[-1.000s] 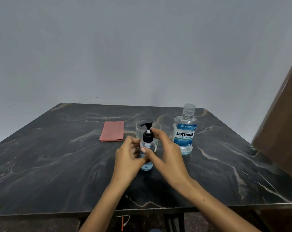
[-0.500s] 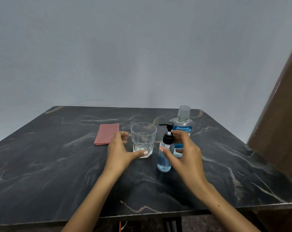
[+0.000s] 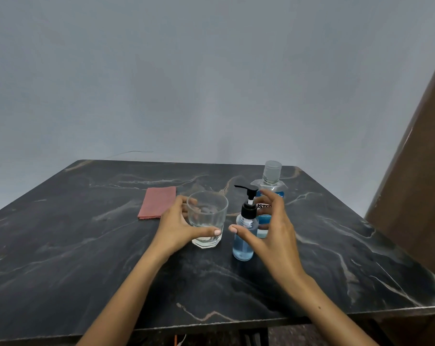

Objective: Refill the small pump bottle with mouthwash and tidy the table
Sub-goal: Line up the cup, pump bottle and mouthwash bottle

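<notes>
Tight little cluster ahead of me: glass [image 3: 207, 218], pump bottle [image 3: 245, 233] and mouthwash bottle [image 3: 270, 193] stand close together, with only a narrow gap between glass and pump bottle where my thumbs nearly meet. The pump spout juts left over that gap. The folded cloth [image 3: 157, 202] lies flat left of the glass. The near worktop [image 3: 86, 265] and its right side lie wide open.

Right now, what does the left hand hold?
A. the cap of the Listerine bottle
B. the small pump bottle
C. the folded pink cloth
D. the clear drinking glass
D: the left hand wraps its thumb and fingers round the clear drinking glass, which stands on the table.
</notes>
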Motion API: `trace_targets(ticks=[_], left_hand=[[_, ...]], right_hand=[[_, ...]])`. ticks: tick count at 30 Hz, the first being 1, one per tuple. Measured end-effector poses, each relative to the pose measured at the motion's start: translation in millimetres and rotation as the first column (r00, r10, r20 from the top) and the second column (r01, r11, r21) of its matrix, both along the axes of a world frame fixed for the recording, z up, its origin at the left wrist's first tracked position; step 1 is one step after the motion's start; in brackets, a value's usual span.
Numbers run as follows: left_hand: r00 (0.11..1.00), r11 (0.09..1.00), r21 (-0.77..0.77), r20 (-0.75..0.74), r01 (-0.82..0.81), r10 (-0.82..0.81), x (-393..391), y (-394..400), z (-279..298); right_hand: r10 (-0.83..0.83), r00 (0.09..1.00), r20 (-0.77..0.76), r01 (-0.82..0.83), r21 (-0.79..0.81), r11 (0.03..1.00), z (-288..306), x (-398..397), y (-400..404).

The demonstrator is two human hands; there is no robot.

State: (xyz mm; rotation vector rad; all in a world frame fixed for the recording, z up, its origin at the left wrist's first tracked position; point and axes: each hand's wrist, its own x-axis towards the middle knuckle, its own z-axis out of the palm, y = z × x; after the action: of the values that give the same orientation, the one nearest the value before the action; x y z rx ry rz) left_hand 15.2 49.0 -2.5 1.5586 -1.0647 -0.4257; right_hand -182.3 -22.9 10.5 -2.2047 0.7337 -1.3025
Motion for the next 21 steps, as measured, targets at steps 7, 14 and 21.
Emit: trace_targets(ticks=[7, 14, 21], left_hand=[[0.999, 1.0, -0.017, 0.036, -0.019, 0.019, -6, 17, -1], [1.0, 0.999, -0.033, 0.005, 0.0, 0.001, -6, 19, -1], [1.0, 0.999, -0.045, 0.004, 0.007, -0.007, -5, 19, -3]], right_hand=[[0.18, 0.974, -0.14, -0.188, -0.043, 0.981, 15, -9, -10], [0.249, 0.945, -0.213, -0.249, 0.03, 0.968, 19, -10, -13], [0.219, 0.939, -0.265, -0.231, -0.013, 0.973, 13, -6, -14]])
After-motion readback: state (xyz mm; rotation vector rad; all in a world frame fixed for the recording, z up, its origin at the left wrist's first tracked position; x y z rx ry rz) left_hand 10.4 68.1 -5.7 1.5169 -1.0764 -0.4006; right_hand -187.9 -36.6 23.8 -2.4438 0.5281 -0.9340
